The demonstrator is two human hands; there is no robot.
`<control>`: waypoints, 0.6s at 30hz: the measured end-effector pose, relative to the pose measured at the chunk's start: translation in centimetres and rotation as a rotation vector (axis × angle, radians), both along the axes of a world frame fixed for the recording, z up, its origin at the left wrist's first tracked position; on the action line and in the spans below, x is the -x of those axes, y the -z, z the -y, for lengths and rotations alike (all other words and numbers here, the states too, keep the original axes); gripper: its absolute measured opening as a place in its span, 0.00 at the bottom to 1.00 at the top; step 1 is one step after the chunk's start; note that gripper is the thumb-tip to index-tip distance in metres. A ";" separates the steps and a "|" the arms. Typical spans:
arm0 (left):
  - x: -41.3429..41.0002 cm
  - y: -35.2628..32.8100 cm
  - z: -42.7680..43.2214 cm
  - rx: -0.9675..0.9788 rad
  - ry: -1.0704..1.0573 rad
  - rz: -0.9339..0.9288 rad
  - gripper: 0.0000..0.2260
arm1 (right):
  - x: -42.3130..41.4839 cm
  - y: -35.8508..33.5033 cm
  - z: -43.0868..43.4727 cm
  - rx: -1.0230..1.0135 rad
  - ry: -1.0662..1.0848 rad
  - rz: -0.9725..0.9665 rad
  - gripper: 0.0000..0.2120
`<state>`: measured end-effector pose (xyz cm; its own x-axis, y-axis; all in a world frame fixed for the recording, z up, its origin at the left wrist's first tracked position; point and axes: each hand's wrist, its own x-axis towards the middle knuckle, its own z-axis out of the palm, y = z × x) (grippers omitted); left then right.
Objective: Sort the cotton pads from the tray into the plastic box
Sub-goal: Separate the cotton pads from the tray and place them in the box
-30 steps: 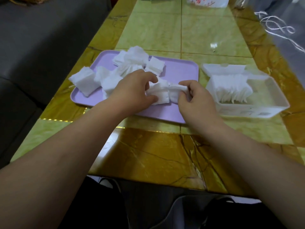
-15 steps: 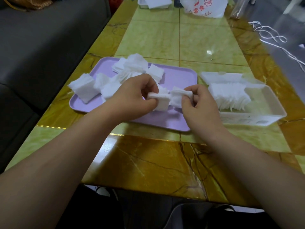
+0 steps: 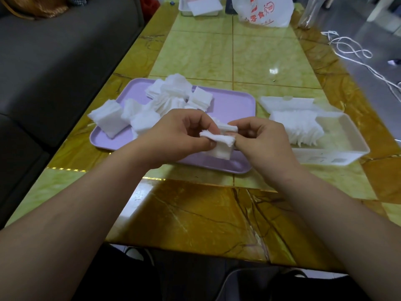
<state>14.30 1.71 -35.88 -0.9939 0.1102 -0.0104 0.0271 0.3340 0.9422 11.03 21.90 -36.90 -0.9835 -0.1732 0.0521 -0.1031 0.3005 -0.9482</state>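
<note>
A lilac tray (image 3: 234, 105) lies on the table with loose heaps of white square cotton pads (image 3: 171, 94) on its left and far side. Above the tray's near right part, my left hand (image 3: 175, 135) and my right hand (image 3: 262, 140) both pinch a small stack of cotton pads (image 3: 221, 145), held between them and lifted off the tray. To the right stands a white plastic box (image 3: 329, 154), its lid open at the back, with a row of pads (image 3: 297, 127) standing in its left half.
A grey sofa (image 3: 54, 61) runs along the table's left edge. At the far end are a white plastic bag (image 3: 264, 11) and a white container (image 3: 201, 6). A white cord (image 3: 351, 53) lies at the right edge.
Both hands have lifted the small stack of pads off the tray and brought it slightly toward me; the two bundles are now pressed together between the fingers.
</note>
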 end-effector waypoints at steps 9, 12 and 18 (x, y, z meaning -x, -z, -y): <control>0.2 0.0 -0.1 0.031 -0.112 -0.005 0.08 | -0.3 0.0 0.2 0.060 -0.095 0.081 0.11; 0.2 0.1 -0.2 0.026 -0.162 0.006 0.08 | -0.2 -0.1 -0.1 0.111 -0.136 0.104 0.15; 0.4 0.3 -0.3 0.019 -0.171 0.022 0.09 | -0.4 0.1 0.3 0.098 -0.150 0.074 0.14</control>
<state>13.94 2.03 -36.13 -0.9976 -0.0608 -0.0333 -0.0525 0.3501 0.9352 11.43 21.61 -37.04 -0.9488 -0.3159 0.0044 -0.0687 0.1926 -0.9789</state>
